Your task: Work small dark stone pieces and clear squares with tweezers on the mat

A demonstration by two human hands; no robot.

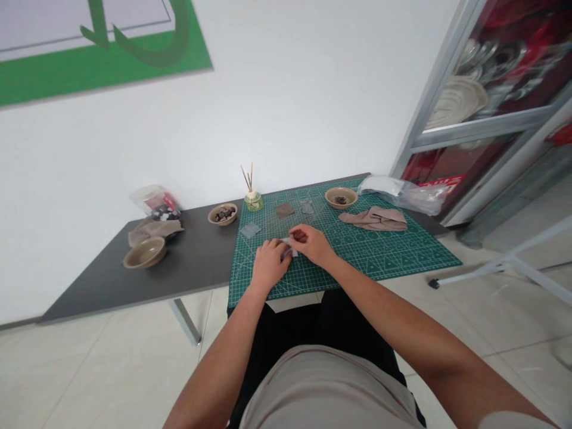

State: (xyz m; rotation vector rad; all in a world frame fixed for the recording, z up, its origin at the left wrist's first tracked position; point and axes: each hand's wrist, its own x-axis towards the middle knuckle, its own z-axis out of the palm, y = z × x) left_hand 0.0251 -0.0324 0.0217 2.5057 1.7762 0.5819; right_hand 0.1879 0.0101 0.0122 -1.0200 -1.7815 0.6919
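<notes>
On the green cutting mat (357, 256), close to its front edge, a small pale, thin piece (294, 252) lies between my hands; its kind is hard to make out. My left hand (269, 265) has its fingers curled over the left side of this piece. My right hand (315, 244) pinches at its upper right side, with thumb and forefinger close together. Whatever else is in that pinch is hidden. Beyond my hands are a pale bluish flat square (251, 230), a brown flat square (283, 210) and a greyish see-through one (307, 207).
A bowl of dark pieces (223, 214) and a reed diffuser (254, 201) stand at the back. To the right are another bowl (341, 197), a brown cloth (378, 218) and a plastic bag (409, 193). On the left are a bowl (145, 252) and a clear tub (154, 199).
</notes>
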